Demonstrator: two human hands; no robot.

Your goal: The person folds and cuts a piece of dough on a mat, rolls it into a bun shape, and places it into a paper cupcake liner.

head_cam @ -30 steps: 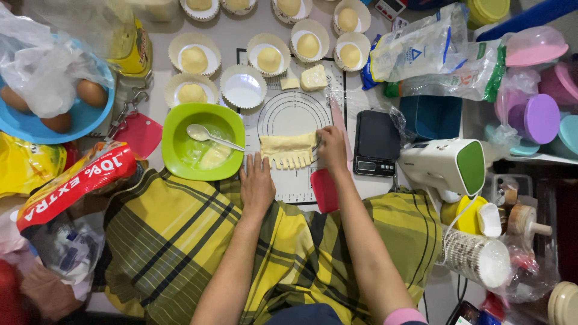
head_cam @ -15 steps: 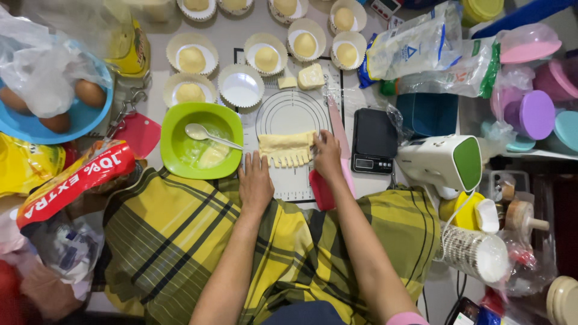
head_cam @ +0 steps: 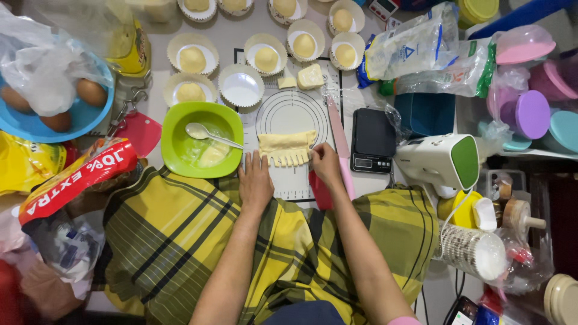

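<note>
Centrally, a pale yellow sheet of dough cut into a fringe along its near edge (head_cam: 287, 148) is seen lying on a white silicone baking mat printed with concentric circles (head_cam: 291, 111). The left hand (head_cam: 256, 180) is laid flat and loosely spread on the mat just beside the dough's left corner, its fingertips reaching the fringe; nothing is grasped by it. The right hand (head_cam: 326, 165) is partly curled at the dough's right end, with fingertips pressed against the fringed edge; whether the dough is pinched there cannot be told.

Just left of the mat, a lime green plastic bowl (head_cam: 201, 138) is placed, with a white spoon (head_cam: 211, 135) resting in pale filling. Beyond the dough, fluted white paper cups holding round yellow dough balls (head_cam: 266, 55) are set in rows. A black digital kitchen scale (head_cam: 372, 141) stands to the right of the mat, with a long pink scraper (head_cam: 339, 141) lying between them. A yellow and green checked cloth (head_cam: 180, 235) is spread over the lap below.
</note>
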